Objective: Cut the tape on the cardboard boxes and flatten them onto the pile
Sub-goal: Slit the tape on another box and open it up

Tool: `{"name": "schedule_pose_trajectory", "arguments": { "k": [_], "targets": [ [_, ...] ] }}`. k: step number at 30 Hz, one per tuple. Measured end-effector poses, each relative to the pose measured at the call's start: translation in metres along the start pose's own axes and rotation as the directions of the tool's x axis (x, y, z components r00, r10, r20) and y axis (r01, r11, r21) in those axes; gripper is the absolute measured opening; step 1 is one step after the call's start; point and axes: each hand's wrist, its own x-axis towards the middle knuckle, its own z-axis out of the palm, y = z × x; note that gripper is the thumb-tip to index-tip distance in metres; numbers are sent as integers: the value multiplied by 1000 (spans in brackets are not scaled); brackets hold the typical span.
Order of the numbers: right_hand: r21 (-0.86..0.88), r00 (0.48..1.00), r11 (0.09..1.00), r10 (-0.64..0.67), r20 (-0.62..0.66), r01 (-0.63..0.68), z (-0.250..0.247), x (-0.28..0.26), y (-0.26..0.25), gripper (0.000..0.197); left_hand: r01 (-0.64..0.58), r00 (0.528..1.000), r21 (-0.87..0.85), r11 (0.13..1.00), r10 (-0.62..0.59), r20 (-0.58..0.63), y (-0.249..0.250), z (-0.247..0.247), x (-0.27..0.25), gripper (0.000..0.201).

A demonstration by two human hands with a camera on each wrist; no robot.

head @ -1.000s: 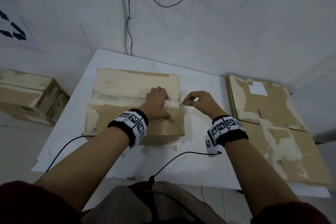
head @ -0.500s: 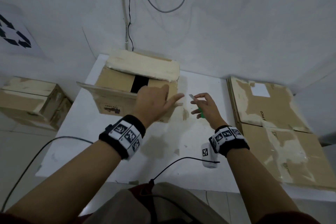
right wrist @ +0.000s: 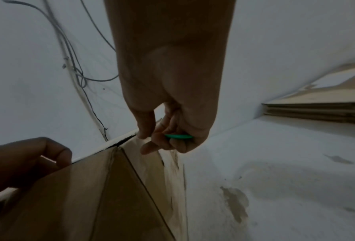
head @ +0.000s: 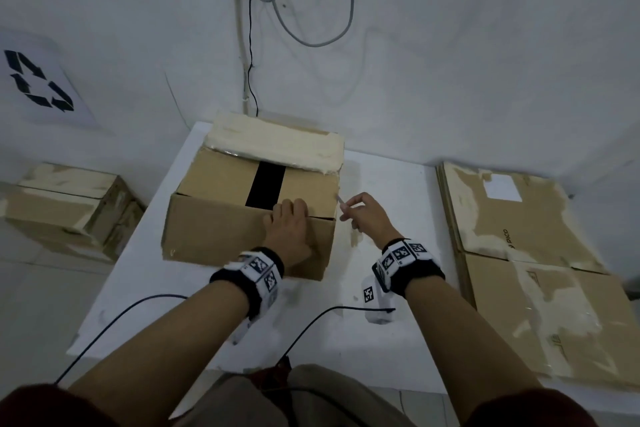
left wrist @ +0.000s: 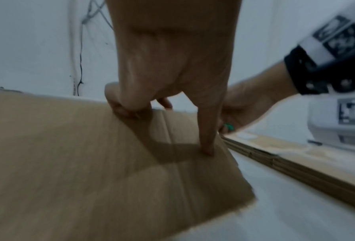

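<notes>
A brown cardboard box [head: 221, 180] stands open on the white table [head: 398, 191], with a dark gap [head: 265, 184] between its inner flaps. The far flap [head: 273, 146] leans back and the near flap [head: 214, 239] hangs toward me. My left hand [head: 287, 222] grips the top edge of that near flap close to the right corner, fingers curled over it and thumb [left wrist: 207, 146] on its outer face. My right hand [head: 363, 218] hovers just right of the box corner and holds a small green-handled cutter [right wrist: 178, 136], its blade [head: 341, 200] pointing at the corner.
A pile of flattened boxes [head: 519, 253] lies at the table's right end. Closed cardboard boxes [head: 69, 208] stand on the floor to the left. Cables [head: 298, 28] hang on the wall behind. Wrist cords trail over the table's near edge.
The box was shut with my left hand flat on top and the cutter at the tape's end. Its flaps have since swung open, and my left hand now grips the near flap.
</notes>
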Motion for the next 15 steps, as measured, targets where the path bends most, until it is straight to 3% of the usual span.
{"name": "schedule_pose_trajectory", "arguments": {
  "k": [2, 4, 7, 9, 11, 12, 14, 15],
  "targets": [
    [72, 999, 997, 31, 25, -33, 1, 1, 3, 25, 90, 989, -181, 979, -66, 132, 1, -17, 13, 45],
    [93, 1000, 996, -1, 11, 0, 0, 3, 4, 22, 141, 962, -329, 934, -50, 269, 3, -39, 30, 35],
    [37, 988, 991, -127, -92, 131, -3, 6, 1, 15, 237, 955, -543, 805, -90, 284, 9, -64, 59, 42],
    [-11, 968, 981, -191, -163, 192, -3, 8, -1, 11, 310, 948, -709, 633, -148, 283, 9, -68, 76, 42],
    [-53, 952, 973, -231, -200, 224, 0, 11, -5, 9, 375, 927, -832, 408, -170, 334, 11, -66, 89, 35],
    [-69, 946, 969, -248, -209, 238, 1, 12, -8, 8, 398, 916, -863, 312, -180, 357, 14, -63, 93, 33],
    [-77, 936, 963, -268, -228, 257, 3, 16, -14, 10, 411, 891, -911, 29, -223, 395, 18, -59, 101, 20],
    [-79, 929, 959, -284, -236, 273, 5, 18, -16, 12, 417, 875, -907, -62, -242, 420, 20, -54, 106, 15]
  ]
}}
